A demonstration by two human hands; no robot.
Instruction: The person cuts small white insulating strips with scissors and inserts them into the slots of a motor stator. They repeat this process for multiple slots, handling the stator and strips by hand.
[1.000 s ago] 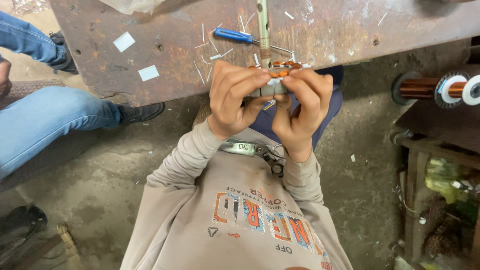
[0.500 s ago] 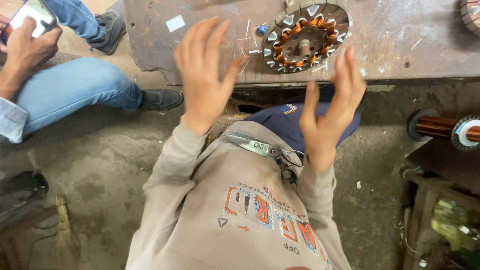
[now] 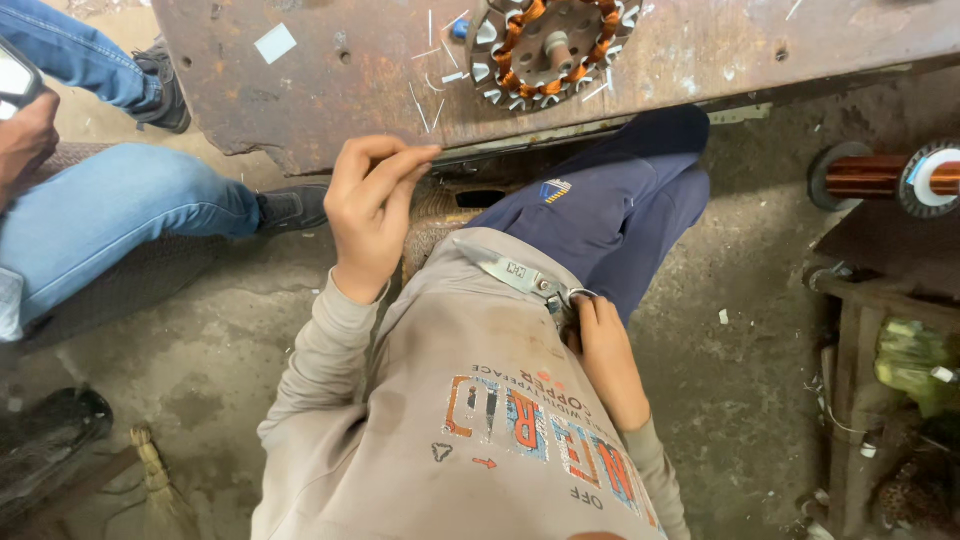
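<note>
Two hands, one stator, both off it for now

Left hand [image 3: 372, 215] has fingers pinched together on what looks like a thin sliver, just below the bench [image 3: 330, 95] edge; right hand [image 3: 605, 360] curls closed at the metal clip [image 3: 520, 276] by the waist. One copper-wound stator [image 3: 548, 45] sits above-right of the left hand. I'd keep that pinch steady.

A small white rectangular slip [image 3: 274, 43], like a blank label, lies tilted on the rusty metal table [image 3: 330, 90] at far left. A small striped blue-and-yellow badge [image 3: 556, 190] sits on the navy trouser leg near the middle. At the far left edge, another person's hand [image 3: 25, 135] holds a phone screen [image 3: 14, 78], pale and glaring.
</note>
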